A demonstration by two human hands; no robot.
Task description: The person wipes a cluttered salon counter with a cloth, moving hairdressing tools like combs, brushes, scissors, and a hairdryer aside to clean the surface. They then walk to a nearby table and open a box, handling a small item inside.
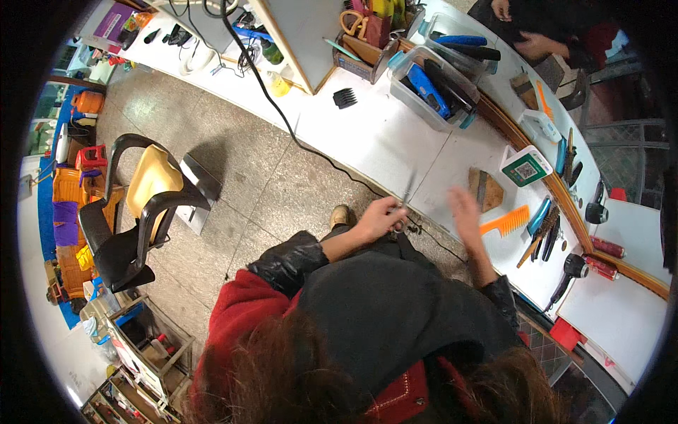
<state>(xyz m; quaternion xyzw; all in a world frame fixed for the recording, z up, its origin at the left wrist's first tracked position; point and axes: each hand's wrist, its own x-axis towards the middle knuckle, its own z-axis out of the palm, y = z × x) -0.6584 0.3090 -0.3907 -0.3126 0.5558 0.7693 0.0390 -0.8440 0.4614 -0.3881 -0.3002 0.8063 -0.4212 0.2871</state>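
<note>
My left hand (380, 218) is closed around the handles of a pair of scissors (409, 188). The blades point away from me, above the front edge of the white counter (371, 127). My right hand (466, 212) is raised over the counter edge, blurred, with nothing visible in it. Just beside it on the counter is an orange wide-tooth comb (508, 220), partly behind the hand. A wooden block-like piece (487, 191) lies beyond that hand.
Clear bins hold hair clippers (428, 90). A clipper guard (345, 98), a code stand (525, 167), brushes (545, 228) and a hair dryer (574, 267) sit along the mirror. A black cable (312, 151) crosses the counter's edge. An armchair (143, 206) stands left.
</note>
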